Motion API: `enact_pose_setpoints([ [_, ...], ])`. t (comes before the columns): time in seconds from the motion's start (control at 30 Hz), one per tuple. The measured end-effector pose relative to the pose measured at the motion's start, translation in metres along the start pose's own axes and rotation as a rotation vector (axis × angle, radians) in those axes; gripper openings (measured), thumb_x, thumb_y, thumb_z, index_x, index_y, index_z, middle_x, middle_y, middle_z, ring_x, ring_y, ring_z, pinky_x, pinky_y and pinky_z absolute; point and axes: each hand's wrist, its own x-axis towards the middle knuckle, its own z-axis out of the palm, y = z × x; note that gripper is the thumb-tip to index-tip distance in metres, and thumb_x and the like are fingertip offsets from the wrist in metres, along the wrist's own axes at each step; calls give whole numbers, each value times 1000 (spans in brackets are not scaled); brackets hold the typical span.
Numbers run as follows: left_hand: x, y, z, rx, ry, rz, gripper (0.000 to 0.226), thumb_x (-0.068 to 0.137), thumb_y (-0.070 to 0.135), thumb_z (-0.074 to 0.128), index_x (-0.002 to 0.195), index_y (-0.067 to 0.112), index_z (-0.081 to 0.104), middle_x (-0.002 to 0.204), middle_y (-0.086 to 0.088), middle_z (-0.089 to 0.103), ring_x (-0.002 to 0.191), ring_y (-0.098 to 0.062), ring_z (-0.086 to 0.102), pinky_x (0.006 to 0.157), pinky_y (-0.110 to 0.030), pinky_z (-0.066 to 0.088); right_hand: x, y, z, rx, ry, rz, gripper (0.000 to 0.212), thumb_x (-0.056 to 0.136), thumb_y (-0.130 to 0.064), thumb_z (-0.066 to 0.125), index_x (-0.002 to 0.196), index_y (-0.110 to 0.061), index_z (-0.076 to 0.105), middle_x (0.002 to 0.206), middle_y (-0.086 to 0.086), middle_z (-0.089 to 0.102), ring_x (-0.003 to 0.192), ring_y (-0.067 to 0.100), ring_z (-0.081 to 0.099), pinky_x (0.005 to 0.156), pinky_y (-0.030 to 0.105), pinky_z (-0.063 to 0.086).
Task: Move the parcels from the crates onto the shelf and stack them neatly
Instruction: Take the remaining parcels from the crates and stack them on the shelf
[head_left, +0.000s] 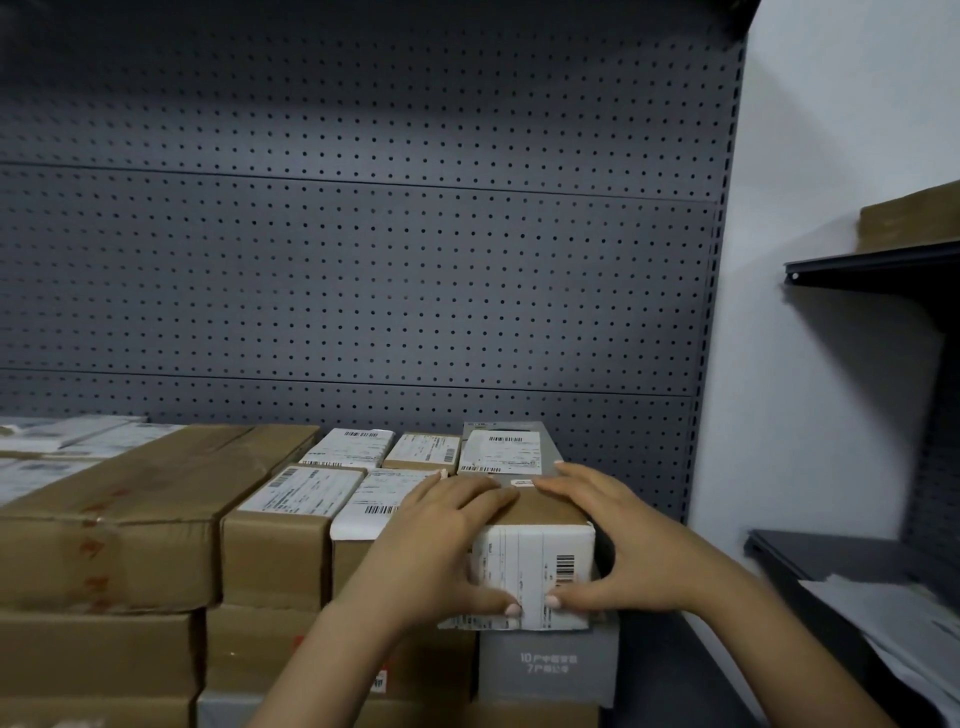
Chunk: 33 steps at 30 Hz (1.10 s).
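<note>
Parcel (535, 566), brown with a white label on its near face, sits on a grey box (550, 670) at the right end of the stacked row on the shelf (660, 665). I see my left grip (447, 530) and right grip (618, 540) clasping it, fingers over its top, thumbs on the label. Labelled boxes (306, 493) adjoin on the left.

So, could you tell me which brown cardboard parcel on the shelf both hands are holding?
The small brown cardboard parcel at the stack's right end, atop the grey box: only it is gripped by the left hand and right hand.
</note>
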Motion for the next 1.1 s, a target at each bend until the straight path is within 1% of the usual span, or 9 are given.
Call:
enact_pose_setpoints([
  [0.17,-17,3,6,10,96,-10,93,70,65,67,147,39,23,151,15,25,141,-6,18,112,-27,-7,-5,-3,4,-50,33,31,96,65,-72,68,142,-56,13,153,-27,5,140,-3,4,116,36,24],
  [0.33,-26,-1,15,39,117,-35,91,71,57,71,148,35,26,150,10,32,140,-13,27,115,-35,0,-9,-5,12,-75,101,33,94,66,-72,61,145,-49,16,152,-19,19,140,0,10,117,39,22],
  [0.47,-27,-2,16,38,104,-34,91,75,56,69,149,36,20,152,11,26,142,-11,19,117,-35,-7,-13,-13,14,-155,154,8,90,72,-67,62,147,-43,18,153,-14,20,141,2,9,121,33,2],
  [0.53,-29,-2,17,40,109,-28,94,75,57,68,150,38,15,154,11,22,144,-10,12,116,-36,-11,-15,-18,13,-177,167,-2,89,75,-63,65,147,-42,18,154,-15,18,140,0,7,118,28,-3],
  [0.63,-35,-3,18,30,117,-14,96,74,59,68,150,40,13,156,9,18,145,-11,-1,115,-37,-14,-20,-24,14,-160,190,-18,85,77,-58,67,146,-42,22,155,-16,11,141,0,-1,119,32,7],
  [0.73,-46,-3,17,18,163,-10,94,74,61,65,151,40,14,158,8,16,147,-12,-5,116,-39,-9,-25,-31,15,-141,246,-50,78,79,-54,67,145,-38,29,157,-14,6,143,4,-6,117,37,17],
  [0.87,-68,-3,11,-24,251,-75,91,73,62,61,150,40,17,156,8,21,147,-12,2,118,-44,1,-28,-44,23,-147,323,-138,63,81,-56,55,139,-35,40,155,-10,18,143,10,9,109,35,26],
  [1.0,-102,-11,7,-19,300,-148,87,75,61,63,148,39,23,153,10,25,146,-13,10,119,-38,-4,-24,-61,40,-169,362,-216,57,83,-52,50,136,-33,43,148,-9,30,137,12,23,106,33,28],
  [1.1,-128,-19,7,-29,346,-202,82,76,62,62,147,39,28,151,12,30,145,-13,16,119,-46,5,-20,-75,55,-164,357,-240,56,84,-51,49,136,-32,45,146,-8,34,135,13,27,106,33,30],
])
